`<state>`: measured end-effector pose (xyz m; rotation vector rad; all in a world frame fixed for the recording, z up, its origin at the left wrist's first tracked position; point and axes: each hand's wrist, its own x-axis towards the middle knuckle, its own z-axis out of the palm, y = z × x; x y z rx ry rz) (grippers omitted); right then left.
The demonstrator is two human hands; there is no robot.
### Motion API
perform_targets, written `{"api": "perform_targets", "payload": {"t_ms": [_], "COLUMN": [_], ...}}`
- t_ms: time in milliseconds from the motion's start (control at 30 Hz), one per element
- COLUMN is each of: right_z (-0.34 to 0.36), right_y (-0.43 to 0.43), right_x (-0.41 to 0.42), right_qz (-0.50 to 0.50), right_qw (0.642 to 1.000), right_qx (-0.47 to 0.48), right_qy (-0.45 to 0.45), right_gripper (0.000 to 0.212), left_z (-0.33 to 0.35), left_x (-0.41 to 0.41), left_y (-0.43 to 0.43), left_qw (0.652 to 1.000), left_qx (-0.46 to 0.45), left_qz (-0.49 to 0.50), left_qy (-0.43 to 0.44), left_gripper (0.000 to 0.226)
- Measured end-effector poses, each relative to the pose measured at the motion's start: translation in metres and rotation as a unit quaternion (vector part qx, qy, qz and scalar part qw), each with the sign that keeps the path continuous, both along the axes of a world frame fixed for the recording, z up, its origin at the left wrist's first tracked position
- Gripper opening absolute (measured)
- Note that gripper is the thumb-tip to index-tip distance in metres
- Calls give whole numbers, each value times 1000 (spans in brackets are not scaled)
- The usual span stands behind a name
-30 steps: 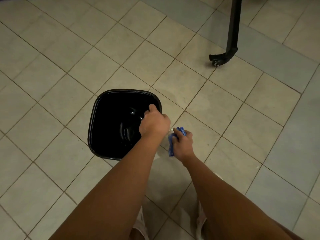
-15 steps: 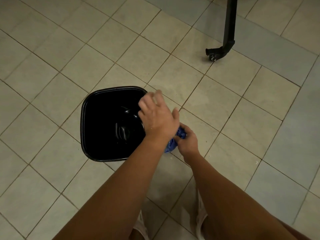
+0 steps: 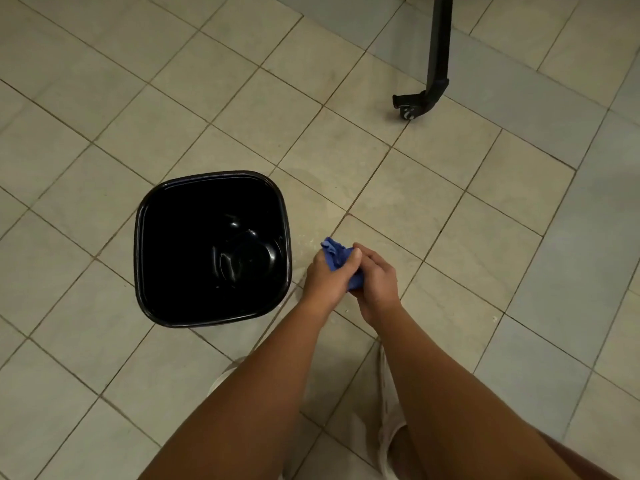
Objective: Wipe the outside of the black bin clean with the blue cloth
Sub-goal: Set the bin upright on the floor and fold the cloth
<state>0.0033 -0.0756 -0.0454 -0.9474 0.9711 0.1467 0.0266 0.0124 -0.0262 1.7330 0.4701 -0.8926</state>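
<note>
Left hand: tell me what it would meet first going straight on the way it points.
The left hand points up-frame, away from the person, holding the blue cloth; beyond lies only tiled floor. The black bin sits beside that line. Depth is uncertain.

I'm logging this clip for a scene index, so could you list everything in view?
bin: one, black, upright on the floor, left of the hands, open top
cloth: one, blue, bunched between both hands, right of the bin
stand leg with caster: one, black, upper right
floor: pale square tiles, throughout
shoes: pale, partly hidden under the arms, count unclear
left hand: grip closed on the cloth
right hand: grip closed on the cloth
</note>
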Motion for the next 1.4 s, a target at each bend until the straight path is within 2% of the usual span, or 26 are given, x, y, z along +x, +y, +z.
{"api": "perform_targets", "payload": {"t_ms": [100,200,333,367,433,500,567,667,767,867,933,1033,1100,1167,1267,1333,1400], "right_z": [-2,0,3,2,5,6,7,7,6,4,1,0,-3,-9,-19,-25,-26], "right_y": [1,-3,-13,-13,-13,-13,-15,-18,-16,-10,-8,-4,-3,-1,3,5,6], "right_x": [4,13,24,26,29,30,30,29,29,29,29,31,32,30,25,21,18], "right_qz": [3,-11,-61,-55,-29,0,25,38,24,23,8,-10,-14,10,70,81,108], "right_qw": [998,994,993,993,991,989,988,988,992,995,995,992,991,995,992,982,977], "right_qx": [-44,-89,-17,3,41,72,83,85,87,81,97,123,132,97,5,-22,-47], "right_qy": [36,68,97,105,124,130,130,121,90,50,20,-17,-22,11,107,169,178], "right_gripper": [14,6,37,37,24,17,21,20,30,40,35,27,25,21,5,9,13], "left_z": [-15,-32,-42,-43,-42,-40,-45,-48,-54,-49,-45,-44,-43,-42,-50,-53,-52], "left_x": [-1,-2,1,2,6,8,11,12,13,11,9,16,22,22,14,10,8], "left_y": [5,7,8,7,5,4,5,4,-1,-3,-2,0,2,4,8,9,9], "left_qw": [995,977,935,926,913,901,897,891,883,893,903,920,928,939,961,969,975], "left_qx": [-49,-68,-94,-99,-123,-155,-181,-184,-169,-189,-198,-170,-155,-120,-51,-15,10], "left_qz": [75,190,335,354,372,385,386,404,429,377,339,336,335,323,268,241,214], "left_qy": [34,61,71,81,108,125,120,93,92,155,176,105,39,14,34,59,54], "left_gripper": [72,57,42,36,32,58,83,76,86,58,51,30,37,50,67,71,68]}}
